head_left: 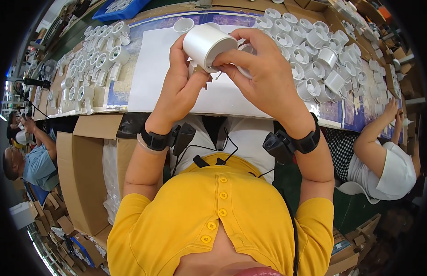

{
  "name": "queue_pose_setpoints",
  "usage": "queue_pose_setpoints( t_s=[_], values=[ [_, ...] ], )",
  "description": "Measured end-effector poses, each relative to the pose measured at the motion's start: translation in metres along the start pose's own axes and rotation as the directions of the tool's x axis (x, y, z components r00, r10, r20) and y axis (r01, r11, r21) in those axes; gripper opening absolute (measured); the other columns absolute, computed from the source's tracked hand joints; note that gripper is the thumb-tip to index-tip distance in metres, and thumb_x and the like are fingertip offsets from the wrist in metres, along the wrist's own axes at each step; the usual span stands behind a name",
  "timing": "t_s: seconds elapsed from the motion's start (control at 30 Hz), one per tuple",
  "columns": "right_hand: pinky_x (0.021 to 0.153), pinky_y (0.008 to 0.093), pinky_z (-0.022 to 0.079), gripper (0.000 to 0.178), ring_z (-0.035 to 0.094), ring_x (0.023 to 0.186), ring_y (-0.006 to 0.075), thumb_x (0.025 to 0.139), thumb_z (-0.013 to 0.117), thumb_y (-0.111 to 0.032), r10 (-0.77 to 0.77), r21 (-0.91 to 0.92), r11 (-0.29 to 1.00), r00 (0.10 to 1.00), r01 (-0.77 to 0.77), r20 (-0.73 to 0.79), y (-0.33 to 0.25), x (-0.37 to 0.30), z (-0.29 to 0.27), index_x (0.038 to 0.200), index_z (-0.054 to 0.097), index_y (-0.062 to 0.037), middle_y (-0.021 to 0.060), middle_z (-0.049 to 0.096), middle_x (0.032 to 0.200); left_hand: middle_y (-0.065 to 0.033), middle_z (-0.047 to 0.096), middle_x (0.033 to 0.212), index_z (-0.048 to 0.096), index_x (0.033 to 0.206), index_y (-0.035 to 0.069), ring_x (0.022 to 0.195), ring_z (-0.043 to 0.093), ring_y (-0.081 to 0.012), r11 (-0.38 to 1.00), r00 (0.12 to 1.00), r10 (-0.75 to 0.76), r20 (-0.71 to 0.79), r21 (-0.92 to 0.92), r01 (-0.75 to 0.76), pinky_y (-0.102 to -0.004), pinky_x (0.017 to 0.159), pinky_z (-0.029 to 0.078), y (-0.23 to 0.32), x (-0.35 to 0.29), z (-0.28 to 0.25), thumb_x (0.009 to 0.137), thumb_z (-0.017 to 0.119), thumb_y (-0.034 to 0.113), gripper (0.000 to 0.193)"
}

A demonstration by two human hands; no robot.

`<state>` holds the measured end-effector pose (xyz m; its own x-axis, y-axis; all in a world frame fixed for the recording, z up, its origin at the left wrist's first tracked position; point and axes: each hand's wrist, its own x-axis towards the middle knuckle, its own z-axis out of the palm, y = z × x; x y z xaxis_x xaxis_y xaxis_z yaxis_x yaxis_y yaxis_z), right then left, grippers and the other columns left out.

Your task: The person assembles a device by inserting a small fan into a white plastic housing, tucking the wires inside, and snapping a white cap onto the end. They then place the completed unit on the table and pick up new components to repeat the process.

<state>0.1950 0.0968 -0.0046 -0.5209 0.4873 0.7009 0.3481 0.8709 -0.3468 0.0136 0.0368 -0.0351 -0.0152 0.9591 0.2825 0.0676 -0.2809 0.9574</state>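
Note:
Over the white sheet (149, 78) on the table, I hold up a tilted white cylindrical housing (199, 43), its end face turned toward the right. My left hand (180, 78) is wrapped round its left side and underside. With thumb and fingertips, my right hand (264, 69) grips at the near end; whether a small part is pinched there is hidden. A short thin wire end (218, 76) pokes out below the right fingertips. Just behind stands another white cup-shaped housing (183, 25), and more white pieces show partly behind my hands.
Many white housings (310, 48) crowd the table's right side. Rows of housings with side arms (96, 60) stand at left. A blue bin (121, 9) is at the back. An open cardboard box (80, 175) sits below the left edge. Co-workers (383, 161) sit on both sides.

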Motion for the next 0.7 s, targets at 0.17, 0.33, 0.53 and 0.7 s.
queue_pose_setpoints(
  t_s=[0.17,0.33,0.53,0.7],
  values=[
    [0.074,0.0329,0.050,0.013,0.059,0.092,0.0250,0.076,0.073,-0.013,0.023,-0.054,0.998,0.993,-0.017,0.112,0.005,0.006,-0.003,0.088,0.072,-0.0147,0.0059,0.059,0.107,-0.0140,0.047,0.119,0.016,0.144,0.004,0.090,0.054,-0.0150,0.998,0.999,0.041,0.024,0.044,-0.042,-0.0271,0.070,0.049,-0.006,0.000,-0.003,0.086,0.044,0.002,0.064],
    [0.072,0.0332,0.051,0.012,0.060,0.091,0.0243,0.078,0.072,-0.015,0.074,-0.104,0.993,0.991,-0.062,0.115,0.000,0.003,0.002,0.090,0.072,-0.0162,0.0046,0.060,0.107,-0.0139,0.047,0.119,0.016,0.144,0.003,0.089,0.054,-0.0146,0.997,0.999,0.044,0.027,0.069,-0.045,-0.0260,0.070,0.049,-0.005,0.001,-0.001,0.087,0.042,0.002,0.062],
    [0.070,0.0331,0.051,0.013,0.061,0.088,0.0234,0.078,0.071,-0.015,0.043,-0.112,0.993,0.992,-0.029,0.122,0.002,0.004,0.002,0.091,0.070,-0.0159,0.0043,0.059,0.104,-0.0133,0.045,0.122,0.018,0.143,0.003,0.090,0.054,-0.0146,0.996,0.998,0.054,0.018,0.066,-0.055,-0.0257,0.070,0.049,-0.011,0.002,-0.004,0.087,0.043,0.003,0.061],
    [0.069,0.0321,0.050,0.012,0.060,0.084,0.0226,0.080,0.069,-0.015,0.083,0.011,0.996,0.980,-0.086,0.183,0.008,0.005,0.006,0.092,0.068,-0.0121,0.0051,0.058,0.099,-0.0129,0.044,0.124,0.018,0.143,0.003,0.091,0.054,-0.0141,0.997,0.997,0.083,0.005,-0.003,-0.083,-0.0260,0.071,0.049,-0.021,0.000,-0.006,0.088,0.049,0.004,0.063]
  ],
)
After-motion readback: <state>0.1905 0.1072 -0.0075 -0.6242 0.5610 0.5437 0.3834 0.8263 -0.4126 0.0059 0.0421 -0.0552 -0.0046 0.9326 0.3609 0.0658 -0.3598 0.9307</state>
